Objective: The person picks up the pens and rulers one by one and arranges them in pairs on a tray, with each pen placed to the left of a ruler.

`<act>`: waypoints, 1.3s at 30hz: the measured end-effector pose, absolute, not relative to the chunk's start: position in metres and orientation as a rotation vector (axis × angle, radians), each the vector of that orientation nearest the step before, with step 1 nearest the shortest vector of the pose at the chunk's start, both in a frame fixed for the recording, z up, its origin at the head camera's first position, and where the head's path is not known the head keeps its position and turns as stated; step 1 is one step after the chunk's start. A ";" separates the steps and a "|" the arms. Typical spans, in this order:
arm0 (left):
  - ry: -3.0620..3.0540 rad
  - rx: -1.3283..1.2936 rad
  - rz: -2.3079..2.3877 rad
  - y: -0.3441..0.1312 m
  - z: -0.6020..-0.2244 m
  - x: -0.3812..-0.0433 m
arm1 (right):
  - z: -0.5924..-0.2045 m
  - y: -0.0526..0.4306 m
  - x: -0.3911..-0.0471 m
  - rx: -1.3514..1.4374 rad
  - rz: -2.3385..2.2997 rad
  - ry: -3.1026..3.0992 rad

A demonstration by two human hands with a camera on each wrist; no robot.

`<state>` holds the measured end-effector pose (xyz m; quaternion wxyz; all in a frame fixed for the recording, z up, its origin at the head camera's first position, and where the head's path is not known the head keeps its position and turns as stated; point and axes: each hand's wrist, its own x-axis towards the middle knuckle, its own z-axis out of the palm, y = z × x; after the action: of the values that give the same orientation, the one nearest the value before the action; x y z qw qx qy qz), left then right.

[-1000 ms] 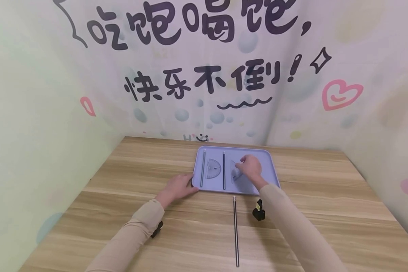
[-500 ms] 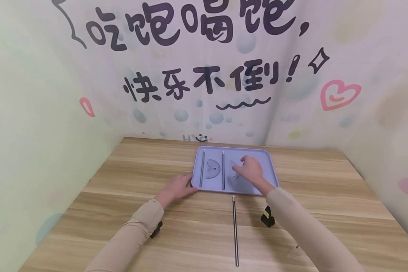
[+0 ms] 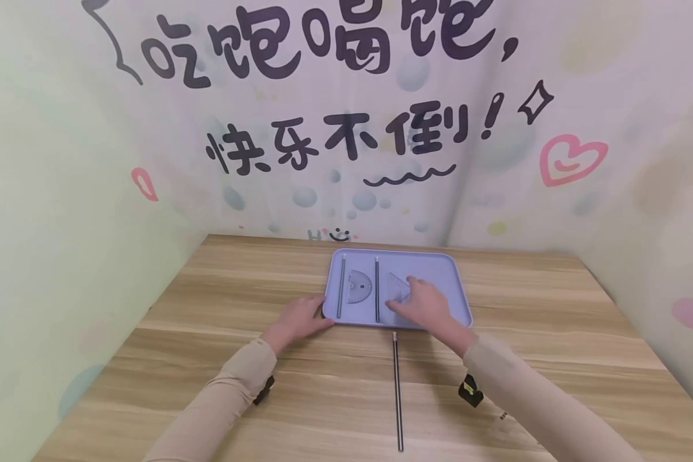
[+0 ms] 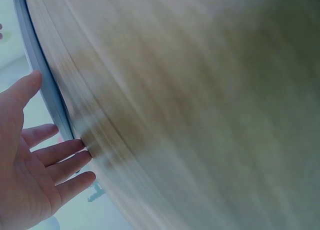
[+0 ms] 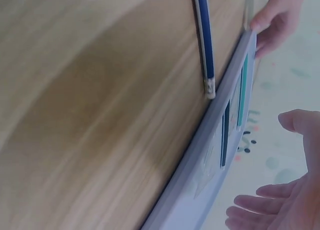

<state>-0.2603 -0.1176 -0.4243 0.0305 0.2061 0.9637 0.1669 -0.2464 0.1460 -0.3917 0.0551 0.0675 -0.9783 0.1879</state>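
A pale blue tray (image 3: 447,273) lies at the back of the table. My left hand (image 3: 297,317) touches its near left corner, fingers extended in the left wrist view. Over the tray's right half hovers my right hand (image 3: 427,305), thumb and fingers spread around a clear set square (image 3: 396,282), partly covered by the hand. In the right wrist view, the palm is bare and the set square (image 5: 204,172) lies flat on the tray. To its left are a dark pencil (image 3: 377,292), a clear protractor (image 3: 359,287) and a teal pencil (image 3: 341,289).
A striped pencil (image 3: 398,394) lies on the wooden table (image 3: 237,269) before the tray, its eraser end close to the rim. A printed cloth wall (image 3: 300,212) rises behind the table. Each wrist carries a small black device (image 3: 471,390).
My right hand has loosened its fingers from the set square, which now lies flat on the tray. The right wrist has shifted toward the lower right. My left hand stays at the tray corner.
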 end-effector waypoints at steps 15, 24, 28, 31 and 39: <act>2.971 0.655 0.525 -0.117 -0.424 -0.259 | -0.398 0.141 -0.206 0.398 0.238 -2.885; 2.980 0.666 0.531 -0.116 -0.422 -0.259 | -0.401 0.141 -0.183 0.422 0.210 -2.915; 2.975 0.653 0.531 -0.116 -0.423 -0.259 | -0.404 0.141 -0.174 0.424 0.216 -2.908; 2.972 0.641 0.527 -0.116 -0.424 -0.260 | -0.407 0.142 -0.168 0.432 0.208 -2.901; 2.972 0.636 0.545 -0.115 -0.423 -0.259 | -0.409 0.141 -0.149 0.460 0.226 -2.996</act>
<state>-0.2588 -0.1149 -0.4228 0.0271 0.2058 0.9622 0.1766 -0.1487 0.1414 -0.4087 0.0509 0.1513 -0.9844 0.0744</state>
